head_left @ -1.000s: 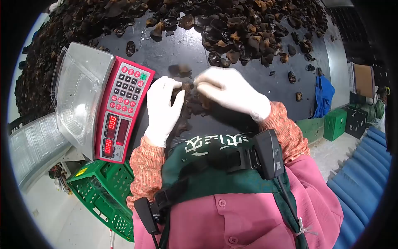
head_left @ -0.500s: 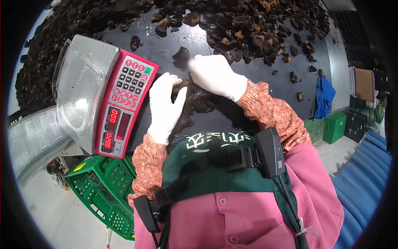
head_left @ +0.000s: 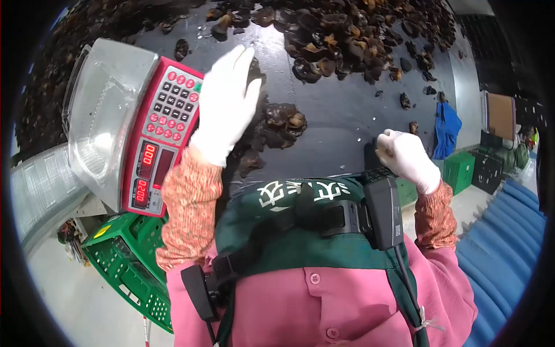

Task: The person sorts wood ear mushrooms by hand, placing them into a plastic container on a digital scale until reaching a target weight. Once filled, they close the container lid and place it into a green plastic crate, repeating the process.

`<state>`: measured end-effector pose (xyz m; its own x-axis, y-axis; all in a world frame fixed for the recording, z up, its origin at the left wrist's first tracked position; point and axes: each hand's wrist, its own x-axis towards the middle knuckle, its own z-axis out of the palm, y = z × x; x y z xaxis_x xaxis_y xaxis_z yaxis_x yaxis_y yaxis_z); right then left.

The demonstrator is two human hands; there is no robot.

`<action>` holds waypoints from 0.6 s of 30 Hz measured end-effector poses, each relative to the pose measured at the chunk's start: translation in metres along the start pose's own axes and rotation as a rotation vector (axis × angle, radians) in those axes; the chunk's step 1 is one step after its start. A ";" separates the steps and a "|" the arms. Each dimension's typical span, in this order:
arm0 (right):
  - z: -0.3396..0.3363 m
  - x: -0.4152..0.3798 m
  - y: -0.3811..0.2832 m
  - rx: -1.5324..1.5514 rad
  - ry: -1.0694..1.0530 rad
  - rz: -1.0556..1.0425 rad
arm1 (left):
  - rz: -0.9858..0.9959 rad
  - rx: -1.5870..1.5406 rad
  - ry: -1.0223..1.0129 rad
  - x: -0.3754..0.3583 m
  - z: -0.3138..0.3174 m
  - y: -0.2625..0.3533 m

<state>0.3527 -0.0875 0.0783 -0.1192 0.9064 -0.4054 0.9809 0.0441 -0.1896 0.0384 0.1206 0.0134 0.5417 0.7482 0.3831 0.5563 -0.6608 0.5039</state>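
Both my hands wear white gloves. My left hand (head_left: 228,101) is stretched out with its fingers straight and the thumb apart, just right of the red electronic scale (head_left: 133,168). Beside its thumb, dark wood ear mushrooms (head_left: 283,118) lie in a small heap on the dark table (head_left: 335,121). My right hand (head_left: 407,159) is at the table's near right edge, fingers curled in; whatever may be inside them is hidden. The scale carries a clear plastic tray (head_left: 101,124) on its metal pan, and its lit displays read 0.00 and 0.020.
A big spread of wood ears (head_left: 358,40) covers the far side of the table. Stacked clear trays (head_left: 46,179) stand at the left, above a green crate (head_left: 124,266). A blue cloth (head_left: 447,130) hangs at the right edge, near a green box (head_left: 461,172).
My right hand has moved away from the heap to the right, toward the table edge. My left hand has shifted forward and straightened its fingers. The dark piece near my right hand is gone from there.
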 end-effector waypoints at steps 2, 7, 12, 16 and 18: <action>0.010 -0.007 -0.004 0.046 0.168 -0.025 | 0.128 0.173 -0.081 0.020 0.012 -0.005; 0.010 0.043 -0.047 0.236 0.421 -0.091 | 0.072 0.126 -0.226 0.020 0.011 -0.020; 0.024 0.113 -0.095 0.465 0.502 -0.274 | 0.110 0.089 -0.251 -0.027 -0.019 -0.003; 0.029 0.112 -0.116 0.378 0.271 -0.354 | -0.126 0.032 -0.510 -0.048 -0.057 0.022; 0.032 0.105 -0.122 0.304 0.270 -0.296 | -0.053 0.103 -0.537 -0.069 -0.058 0.017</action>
<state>0.2158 -0.0114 0.0307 -0.3022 0.9516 -0.0563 0.8170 0.2281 -0.5297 -0.0266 0.0616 0.0405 0.7418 0.6626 -0.1032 0.6356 -0.6456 0.4234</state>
